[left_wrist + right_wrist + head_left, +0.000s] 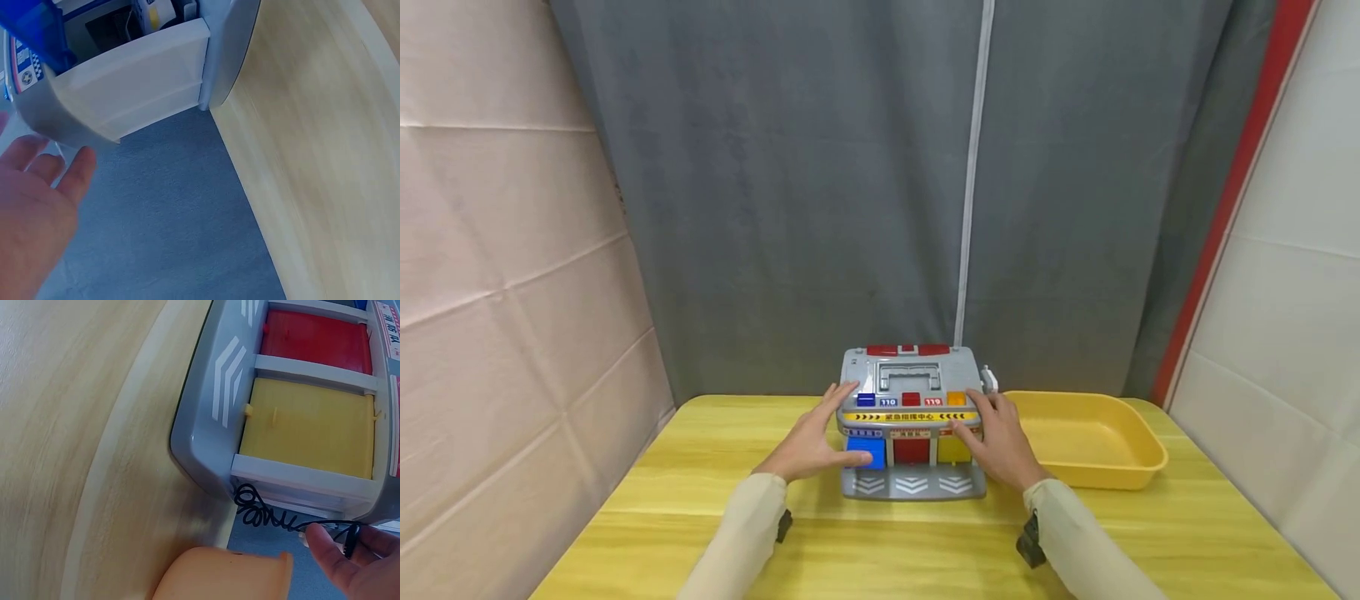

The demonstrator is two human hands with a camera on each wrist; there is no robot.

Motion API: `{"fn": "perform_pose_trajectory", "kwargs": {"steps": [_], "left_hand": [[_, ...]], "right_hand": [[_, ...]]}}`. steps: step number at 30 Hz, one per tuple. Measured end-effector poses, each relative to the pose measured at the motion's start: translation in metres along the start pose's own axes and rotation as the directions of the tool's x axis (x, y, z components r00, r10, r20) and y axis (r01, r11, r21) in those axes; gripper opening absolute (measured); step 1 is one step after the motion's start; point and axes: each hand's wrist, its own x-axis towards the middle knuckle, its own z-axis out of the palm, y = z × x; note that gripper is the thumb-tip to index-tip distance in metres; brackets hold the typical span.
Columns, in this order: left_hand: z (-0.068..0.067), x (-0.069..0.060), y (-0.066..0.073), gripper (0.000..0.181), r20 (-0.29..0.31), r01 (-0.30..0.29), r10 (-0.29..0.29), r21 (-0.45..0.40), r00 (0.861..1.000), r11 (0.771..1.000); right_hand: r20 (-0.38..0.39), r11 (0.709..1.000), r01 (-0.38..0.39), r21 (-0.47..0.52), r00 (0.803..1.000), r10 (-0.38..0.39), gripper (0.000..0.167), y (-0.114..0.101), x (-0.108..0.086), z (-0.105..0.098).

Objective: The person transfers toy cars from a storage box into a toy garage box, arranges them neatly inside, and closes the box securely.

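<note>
A grey toy emergency station stands on the table between the hands. It has blue, red and orange buttons on top and three front doors. The blue door is swung outward; the red door and yellow door are closed. Behind the blue door, part of a white toy vehicle shows. My left hand spreads along the station's left side, thumb at the blue door. My right hand rests at the right front corner, fingertips near the orange button. A black coiled cord hangs beside the right fingers.
A yellow tray sits right of the station on the wood-grain table. A white handset-like part is on the station's right side. Grey curtain hangs behind; pale fabric walls stand on both sides.
</note>
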Motion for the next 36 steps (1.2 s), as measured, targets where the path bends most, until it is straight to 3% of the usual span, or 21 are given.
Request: {"fn": "perform_pose_trajectory", "kwargs": {"steps": [5, 12, 20, 26, 31, 36], "left_hand": [[0.006, 0.006, -0.003, 0.112, -0.019, -0.024, 0.025, 0.015, 1.000, 1.000], [0.017, 0.010, -0.003, 0.120, -0.050, -0.112, 0.116, 0.076, 0.992, 0.991], [0.027, 0.013, -0.004, 0.132, -0.114, -0.114, 0.128, 0.126, 0.985, 0.986], [0.031, 0.017, -0.007, 0.129, -0.165, -0.105, 0.134, 0.174, 0.977, 0.979], [0.035, 0.017, -0.009, 0.127, -0.214, -0.120, 0.179, 0.263, 0.960, 0.957], [0.040, 0.017, -0.011, 0.126, -0.258, -0.132, 0.245, 0.387, 0.935, 0.912]], "right_hand": [[-0.033, 0.999, 0.033, -0.014, 0.999, -0.033, 0.065, 0.001, -0.002, 0.002], [-0.052, 0.999, 0.038, -0.018, 0.998, -0.038, 0.063, 0.002, -0.003, 0.001], [-0.058, 0.999, 0.037, -0.027, 0.998, -0.038, 0.063, 0.001, -0.003, 0.003], [-0.063, 0.999, 0.032, -0.027, 0.997, -0.033, 0.063, 0.000, -0.003, 0.005], [-0.060, 0.999, 0.034, -0.038, 0.998, -0.036, 0.064, 0.000, -0.002, 0.007], [-0.075, 0.998, 0.039, -0.041, 0.996, -0.042, 0.063, 0.001, -0.003, 0.009]]}}
